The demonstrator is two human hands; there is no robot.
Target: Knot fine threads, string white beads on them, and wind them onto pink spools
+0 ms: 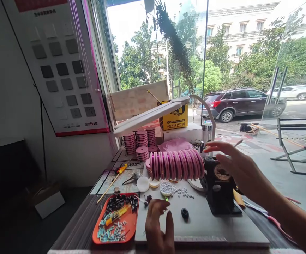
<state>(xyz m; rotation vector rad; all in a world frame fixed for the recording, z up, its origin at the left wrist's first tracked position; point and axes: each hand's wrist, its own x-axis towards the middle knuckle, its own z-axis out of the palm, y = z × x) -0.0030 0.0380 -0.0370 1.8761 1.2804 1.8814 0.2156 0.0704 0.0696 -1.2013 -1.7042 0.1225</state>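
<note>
My left hand (159,225) hovers over the front of the pale board (208,231), its fingers bent and the thumb apart, with nothing visible between them. Stretched over the black winding machine (220,190) is my right hand (234,164), fingers extended near a small dark upright part (202,146); contact cannot be made out. A row of pink spools (178,165) with purple line sits on the machine's shaft. A small black ring-shaped piece (185,213) lies right of my left hand. Behind it, a round dish (166,188) holds grey-white beads, with loose beads (183,192) beside it.
An orange tray (97,229) at left holds small parts and a yellow tube (118,214). Stacked pink spools (142,138) stand behind, under a white lamp (150,118). Pink-handled scissors (278,225) lie at right. A yellow box (175,118) stands near the window.
</note>
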